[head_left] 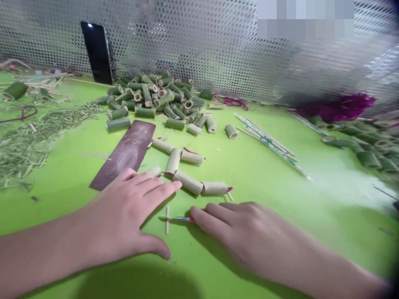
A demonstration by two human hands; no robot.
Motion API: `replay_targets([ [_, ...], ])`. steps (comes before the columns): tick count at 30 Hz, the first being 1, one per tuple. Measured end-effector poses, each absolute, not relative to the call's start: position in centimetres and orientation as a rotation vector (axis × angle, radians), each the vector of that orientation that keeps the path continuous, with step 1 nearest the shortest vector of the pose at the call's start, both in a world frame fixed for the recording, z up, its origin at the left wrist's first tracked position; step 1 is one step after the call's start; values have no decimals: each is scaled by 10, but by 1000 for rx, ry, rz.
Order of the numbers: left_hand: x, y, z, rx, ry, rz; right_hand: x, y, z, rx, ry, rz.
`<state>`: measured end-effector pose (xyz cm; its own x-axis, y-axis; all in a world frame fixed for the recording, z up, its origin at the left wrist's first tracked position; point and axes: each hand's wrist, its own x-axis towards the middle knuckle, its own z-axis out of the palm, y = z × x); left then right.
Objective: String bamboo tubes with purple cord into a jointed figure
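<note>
My right hand (240, 228) is closed around a small knife (182, 219); a bit of its red handle shows at my fingers. The pointed blade reaches left across a short thin bamboo stick (167, 228) on the green table. My left hand (134, 207) is spread low over the table with nothing in it, thumb left of the stick. Its fingertips lie close to a jointed figure of pale bamboo tubes (187, 182), linked by purple string, and partly cover one tube. Left of the figure, a brown sandpaper strip (127, 153) lies slantwise, its near end behind my left hand.
A heap of green bamboo pieces (145, 113) stands toward the back, and a phone (97, 54) leans against the perforated metal screen (202, 50). Shavings (28, 145) cover the left. Thin sticks in a wrapper (271, 143), purple string (346, 108) and more bamboo (369, 160) lie right.
</note>
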<state>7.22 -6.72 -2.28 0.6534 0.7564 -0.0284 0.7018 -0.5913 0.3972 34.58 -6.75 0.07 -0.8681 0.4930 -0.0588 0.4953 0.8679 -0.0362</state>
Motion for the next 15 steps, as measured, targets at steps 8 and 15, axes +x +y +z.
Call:
replay_targets([
  [8,72,-68,-24,2470,1147,255,356,-69,-2,833,3015,-27],
  [15,73,-66,-22,2434,1145,253,354,-72,-4,802,3007,65],
])
